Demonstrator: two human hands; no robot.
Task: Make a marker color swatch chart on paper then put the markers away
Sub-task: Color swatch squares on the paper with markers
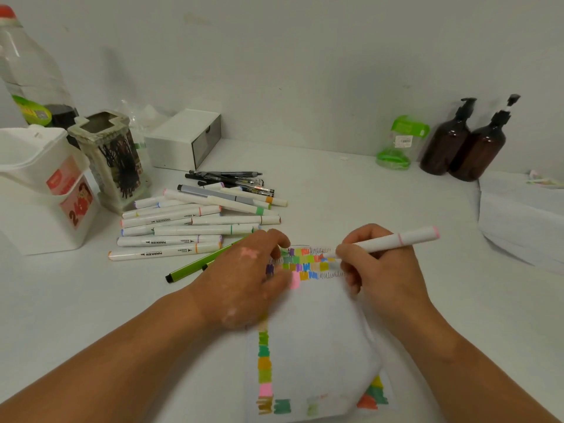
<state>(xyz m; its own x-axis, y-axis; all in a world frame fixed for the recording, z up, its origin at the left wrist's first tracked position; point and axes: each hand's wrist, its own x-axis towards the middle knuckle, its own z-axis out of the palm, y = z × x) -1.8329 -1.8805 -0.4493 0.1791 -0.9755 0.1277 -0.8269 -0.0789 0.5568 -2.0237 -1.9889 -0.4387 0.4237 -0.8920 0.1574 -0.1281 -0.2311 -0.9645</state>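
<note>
Here we see two hands over a sheet of paper (317,331) in the lower centre of the frame; the right hand (375,270) grips one white marker with a pink band (396,241), its tip down on the paper beside the swatches, its pink end pointing to the right; the left hand (244,276) lies flat with fingers spread, holding nothing, pressing the paper's upper left part, and a pink mark shows on its back. On the paper we count three rows of small colour swatches (305,264) between the hands, one column of swatches (265,367) down the left edge, and a few more along the bottom and at the lower right corner. Left of centre lies a pile of white markers (189,224), roughly a dozen, though overlap keeps us from an exact count; behind them a cluster of dark pens (229,178); one green pen (198,264) lies partly under the left hand. At the left of the frame stand one white tub (39,190) and one square holder (113,160); one white box (183,138) sits behind; in the upper left one clear bottle (30,74). At the upper right we count two brown pump bottles (464,141) and one green-capped container (399,141); a stack of paper (518,218) sits at the right edge.
</note>
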